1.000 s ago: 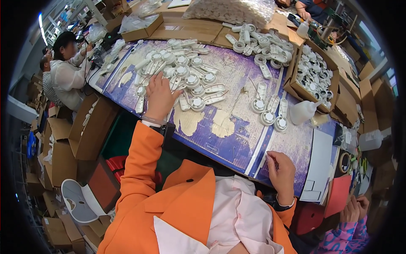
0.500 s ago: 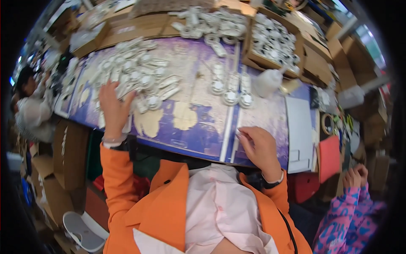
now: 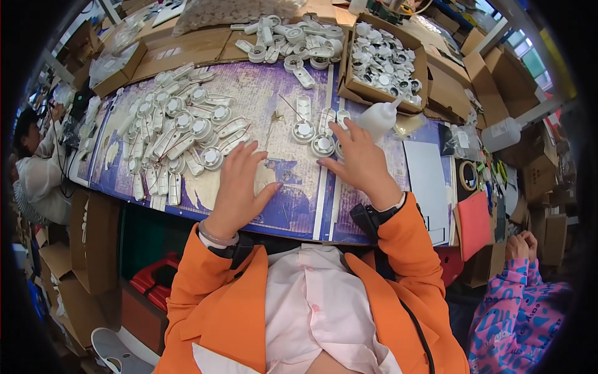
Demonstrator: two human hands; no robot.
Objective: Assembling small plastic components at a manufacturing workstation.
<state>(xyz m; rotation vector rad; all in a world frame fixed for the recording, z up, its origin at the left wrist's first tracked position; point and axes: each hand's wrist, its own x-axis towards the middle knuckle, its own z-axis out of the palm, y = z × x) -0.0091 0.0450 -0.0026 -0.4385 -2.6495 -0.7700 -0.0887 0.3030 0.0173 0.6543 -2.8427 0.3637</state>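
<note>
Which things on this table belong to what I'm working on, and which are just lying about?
Likely in the work:
white parts piled near your left hand: pile
short row of white parts by your right hand

Apparently just lying about:
flat red item
flat white panel

Unclear: white bottle

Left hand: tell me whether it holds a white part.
No, the left hand is open and spread, with nothing visible in its grasp.

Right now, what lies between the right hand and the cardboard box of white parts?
The head view shows a white bottle there, beyond the right hand.
</note>
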